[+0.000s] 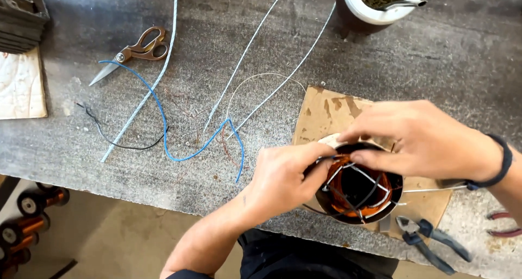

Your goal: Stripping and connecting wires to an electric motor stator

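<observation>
Both forearms of the person are bare, with no sleeve on them. On the wrist of the right hand (429, 143) there is a thin dark band (503, 162) of smooth rubber-like material; it sits well to the right of the round black metal motor stator with orange copper windings (359, 189). The left hand (285, 178), just left of the stator, wears nothing, and below the stator dark clothing (304, 257) covers the body.

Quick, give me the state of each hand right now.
Left hand: closed, pinching a wire at the rim of the round motor stator.
Right hand: fingers closed on the stator's top edge, steadying it.
</observation>
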